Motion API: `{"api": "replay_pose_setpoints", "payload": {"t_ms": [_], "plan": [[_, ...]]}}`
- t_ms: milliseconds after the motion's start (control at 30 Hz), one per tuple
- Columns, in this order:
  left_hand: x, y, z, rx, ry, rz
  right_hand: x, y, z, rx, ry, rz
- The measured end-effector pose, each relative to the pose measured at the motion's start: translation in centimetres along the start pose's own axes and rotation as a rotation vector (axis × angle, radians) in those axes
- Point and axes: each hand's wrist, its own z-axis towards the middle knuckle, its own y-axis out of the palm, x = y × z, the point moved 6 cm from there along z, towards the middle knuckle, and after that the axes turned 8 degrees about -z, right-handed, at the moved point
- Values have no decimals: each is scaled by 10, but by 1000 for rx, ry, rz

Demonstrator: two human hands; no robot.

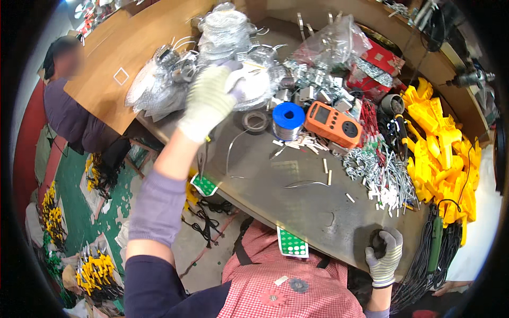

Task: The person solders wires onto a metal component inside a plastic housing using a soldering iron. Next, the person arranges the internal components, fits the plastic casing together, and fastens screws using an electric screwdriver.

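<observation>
My left hand (212,93), in a striped knit glove with grey fingertips, reaches to the back of the bench. Its thumb and fingers are spread at the left edge of a bright white round disc (254,85); whether they grip it is blurred. Beside and behind it are stacks of bubble-wrapped round discs (222,29). My right hand (386,257), gloved alike, is at the bench's front edge on the right, fingers curved and thumb apart. A dark round patch shows between them; I cannot tell whether it is a thing or shadow.
On the metal bench (254,169) are a blue-flanged solder wire spool (289,116), an orange meter (333,124), a tape roll (255,122), and screws with white sleeves (382,175). Yellow plastic parts (440,143) and a green-handled tool (436,244) are at right. A person (74,100) sits at left.
</observation>
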Motion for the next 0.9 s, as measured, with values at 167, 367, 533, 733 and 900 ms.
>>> {"api": "replay_pose_setpoints", "payload": {"t_ms": [167,367,533,733,900], "plan": [[-40,82,79,-282,-447,80,1,-4,-2,23,10,45],[-75,120,96,-616,-512,203,1,-9,-4,7,-11,92],[-101,92,68,-125,-328,89,1,-15,2,52,-4,128],[-100,-20,56,426,-177,103,6,-14,11,30,20,175],[-68,-89,113,370,-144,-177,12,-13,11,21,54,188]]}}
